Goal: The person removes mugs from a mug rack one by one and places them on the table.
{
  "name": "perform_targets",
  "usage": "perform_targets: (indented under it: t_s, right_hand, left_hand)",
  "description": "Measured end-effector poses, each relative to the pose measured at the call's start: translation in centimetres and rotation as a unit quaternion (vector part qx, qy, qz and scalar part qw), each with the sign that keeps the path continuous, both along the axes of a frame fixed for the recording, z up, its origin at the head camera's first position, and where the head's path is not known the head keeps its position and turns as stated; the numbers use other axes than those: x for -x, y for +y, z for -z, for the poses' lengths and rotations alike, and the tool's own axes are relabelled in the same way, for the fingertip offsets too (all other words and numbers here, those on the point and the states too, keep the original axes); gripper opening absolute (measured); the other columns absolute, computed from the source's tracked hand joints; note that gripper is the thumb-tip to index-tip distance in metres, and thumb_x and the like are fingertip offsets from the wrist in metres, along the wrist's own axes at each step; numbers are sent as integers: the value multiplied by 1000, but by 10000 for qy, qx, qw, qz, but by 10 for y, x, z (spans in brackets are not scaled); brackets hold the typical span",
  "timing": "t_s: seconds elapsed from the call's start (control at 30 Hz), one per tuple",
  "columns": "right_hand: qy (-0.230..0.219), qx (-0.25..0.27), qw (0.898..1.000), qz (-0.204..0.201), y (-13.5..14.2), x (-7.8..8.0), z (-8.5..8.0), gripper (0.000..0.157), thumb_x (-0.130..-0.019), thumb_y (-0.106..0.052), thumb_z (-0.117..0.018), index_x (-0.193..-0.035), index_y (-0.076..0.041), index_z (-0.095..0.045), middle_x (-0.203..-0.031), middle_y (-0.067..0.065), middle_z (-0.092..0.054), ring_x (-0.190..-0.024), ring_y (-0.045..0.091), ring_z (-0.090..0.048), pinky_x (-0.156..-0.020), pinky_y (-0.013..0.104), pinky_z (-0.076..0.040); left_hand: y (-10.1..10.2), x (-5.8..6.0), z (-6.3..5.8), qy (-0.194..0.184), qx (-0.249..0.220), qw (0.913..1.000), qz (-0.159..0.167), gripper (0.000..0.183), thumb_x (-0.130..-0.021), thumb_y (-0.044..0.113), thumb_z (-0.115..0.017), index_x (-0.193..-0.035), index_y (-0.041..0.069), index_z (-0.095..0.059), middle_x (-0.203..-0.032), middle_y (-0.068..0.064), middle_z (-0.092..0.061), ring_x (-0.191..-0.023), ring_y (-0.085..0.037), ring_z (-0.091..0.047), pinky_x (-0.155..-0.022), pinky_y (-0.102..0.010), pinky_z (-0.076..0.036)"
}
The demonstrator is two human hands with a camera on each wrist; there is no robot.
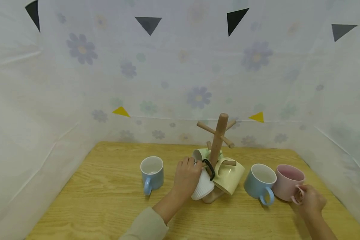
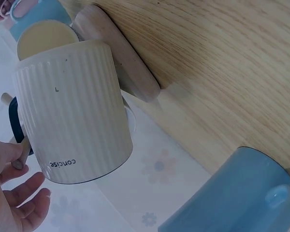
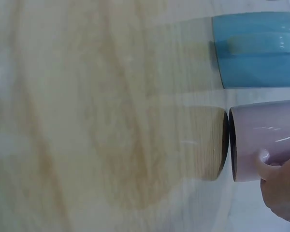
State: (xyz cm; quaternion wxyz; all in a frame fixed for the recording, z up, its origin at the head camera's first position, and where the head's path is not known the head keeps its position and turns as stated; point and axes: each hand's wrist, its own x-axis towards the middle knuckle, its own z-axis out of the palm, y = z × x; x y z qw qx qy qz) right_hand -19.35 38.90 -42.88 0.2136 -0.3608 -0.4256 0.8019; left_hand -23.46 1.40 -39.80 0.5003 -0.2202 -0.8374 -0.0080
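A white ribbed mug [image 2: 72, 116] hangs tilted by its black handle [image 1: 209, 169] on a peg of the wooden mug rack [image 1: 218, 143]. My left hand [image 1: 186, 175] is beside that mug, thumb and finger at the peg's tip [image 2: 19, 163], with the other fingers loosely spread in the left wrist view. A pink mug [image 1: 288, 183] stands upright at the right. My right hand [image 1: 313, 200] grips its handle [image 1: 298, 195]; part of this hand lies outside the right wrist view.
A cream mug [image 1: 229, 175] and a pale green mug [image 1: 201, 154] hang on the rack's lower pegs. One blue mug [image 1: 259, 181] stands right beside the pink one; another blue mug [image 1: 153, 171] stands left of the rack. A flowered cloth [image 1: 168, 66] rises behind the wooden table [image 1: 108, 200].
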Motion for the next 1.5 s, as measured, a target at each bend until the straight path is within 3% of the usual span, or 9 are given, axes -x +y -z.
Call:
perform_targets:
  t_s: [0.13,0.37,0.6,1.2,1.33,1.5]
  right_hand:
    - [-273,-585,9977,-209,-5,-3,0,40,-84,-1,-47,-47,-11,-59,-43,-3,-53,-37,10,-49,-36,28,-47]
    - [-504,-933,9941,-238,-1,-7,5,37,-83,0,-51,-49,-14,-58,-50,-9,-52,-44,3,-47,-42,18,-44]
    - [-596,-1010,9928,-231,-1,-10,8,36,-82,1,-52,-49,-14,-58,-48,-8,-51,-44,4,-47,-42,18,-43]
    - [-209,-862,9958,208,2,-12,16,40,-81,3,-47,-45,-10,-57,-40,-4,-47,-34,9,-40,-35,20,-37]
    - [65,-819,9964,198,6,-11,22,40,-81,4,-45,-45,-9,-57,-41,-5,-47,-34,8,-40,-34,20,-38]
    - [-122,-948,9954,48,7,-12,21,40,-83,1,-46,-47,-11,-58,-41,-4,-45,-36,8,-40,-37,22,-41]
  left_hand:
    - [-1,1,1,57,-35,10000,-18,24,-66,36,-78,-74,17,-67,-75,-2,-66,-71,-15,-60,-56,-24,-47]
    - [-1,0,1,-18,19,9999,-110,24,-67,37,-78,-74,17,-67,-74,-2,-65,-71,-15,-60,-55,-24,-46]
    - [-2,0,2,10,-3,10000,-80,25,-66,37,-79,-73,17,-67,-74,-2,-66,-71,-15,-60,-55,-24,-46]
    - [-1,1,2,49,-69,10000,-8,24,-68,36,-79,-74,16,-68,-74,-2,-67,-69,-16,-60,-54,-24,-46]
    - [-1,1,2,47,-91,9999,40,23,-69,36,-78,-73,16,-67,-74,-3,-67,-69,-16,-60,-53,-24,-46]
    - [0,2,2,123,-103,9999,47,24,-68,36,-79,-72,16,-67,-72,-3,-67,-68,-16,-59,-53,-24,-45]
